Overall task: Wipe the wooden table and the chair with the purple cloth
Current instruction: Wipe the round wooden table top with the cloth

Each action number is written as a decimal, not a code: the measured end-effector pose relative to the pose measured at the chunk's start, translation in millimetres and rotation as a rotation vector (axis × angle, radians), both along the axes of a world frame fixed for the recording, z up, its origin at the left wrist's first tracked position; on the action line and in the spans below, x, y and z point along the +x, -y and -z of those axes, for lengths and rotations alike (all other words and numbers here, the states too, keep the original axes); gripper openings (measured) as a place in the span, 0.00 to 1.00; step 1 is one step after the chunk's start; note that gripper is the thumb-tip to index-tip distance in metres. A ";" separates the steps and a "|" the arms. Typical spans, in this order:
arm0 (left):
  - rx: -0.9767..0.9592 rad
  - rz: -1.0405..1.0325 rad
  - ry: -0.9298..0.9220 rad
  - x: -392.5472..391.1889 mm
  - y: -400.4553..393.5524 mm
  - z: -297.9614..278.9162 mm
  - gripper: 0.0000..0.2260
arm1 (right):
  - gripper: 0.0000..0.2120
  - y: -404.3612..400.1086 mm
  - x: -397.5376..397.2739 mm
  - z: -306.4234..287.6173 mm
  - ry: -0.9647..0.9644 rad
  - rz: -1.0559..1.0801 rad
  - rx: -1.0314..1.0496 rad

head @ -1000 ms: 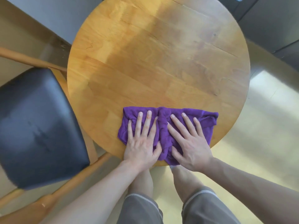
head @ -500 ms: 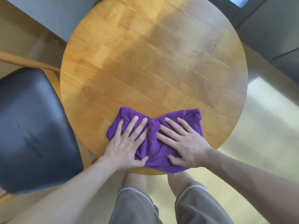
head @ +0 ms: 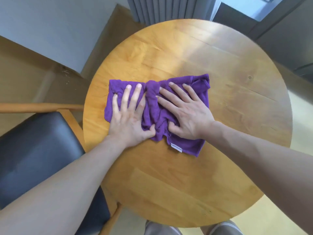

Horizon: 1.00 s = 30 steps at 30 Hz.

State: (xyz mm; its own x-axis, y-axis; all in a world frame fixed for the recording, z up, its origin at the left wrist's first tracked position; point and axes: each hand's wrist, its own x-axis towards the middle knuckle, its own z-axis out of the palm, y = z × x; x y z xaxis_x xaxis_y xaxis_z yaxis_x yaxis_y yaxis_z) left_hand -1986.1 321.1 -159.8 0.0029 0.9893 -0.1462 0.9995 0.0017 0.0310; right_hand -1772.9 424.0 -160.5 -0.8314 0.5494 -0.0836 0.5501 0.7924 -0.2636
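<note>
light: bright daylight from window [head: 250,7] at top right | glare: pale sheen across far half of wooden table [head: 194,53] | shadows: soft, under forearms | blur: slight motion softness | edges: wide-angle bending, corners stretched

cloth [head: 176,133]: on the table [head: 228,102], under both hands, bunched between them
left hand [head: 130,116]: flat on the cloth's left part, just beside the right hand
right hand [head: 188,114]: flat on the cloth's right part
chair [head: 33,158]: left of the left hand, beside the table's edge, seat partly under the left forearm
radiator [head: 169,9]: beyond the hands, past the table's far edge
</note>
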 end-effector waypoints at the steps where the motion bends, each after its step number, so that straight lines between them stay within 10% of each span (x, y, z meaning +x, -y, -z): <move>1: 0.001 -0.021 -0.008 -8.5 -15.0 0.9 0.45 | 0.37 -11.9 -11.9 -0.1 0.009 0.024 0.004; 16: -0.010 -0.275 0.148 -92.5 -143.0 -1.3 0.39 | 0.36 -105.5 -129.4 1.5 -0.022 0.415 0.035; 30: -0.074 -0.637 0.078 -44.1 53.5 -8.3 0.38 | 0.35 30.1 -112.0 1.8 -0.017 0.098 -0.065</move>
State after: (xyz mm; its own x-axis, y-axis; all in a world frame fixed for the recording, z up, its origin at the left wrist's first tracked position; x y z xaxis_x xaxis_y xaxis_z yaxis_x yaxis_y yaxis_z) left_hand -2030.2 267.5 -151.5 -0.5684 0.7878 -0.2374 0.7967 0.5990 0.0803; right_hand -1884.9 394.0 -162.3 -0.7756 0.6218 -0.1084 0.6191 0.7160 -0.3226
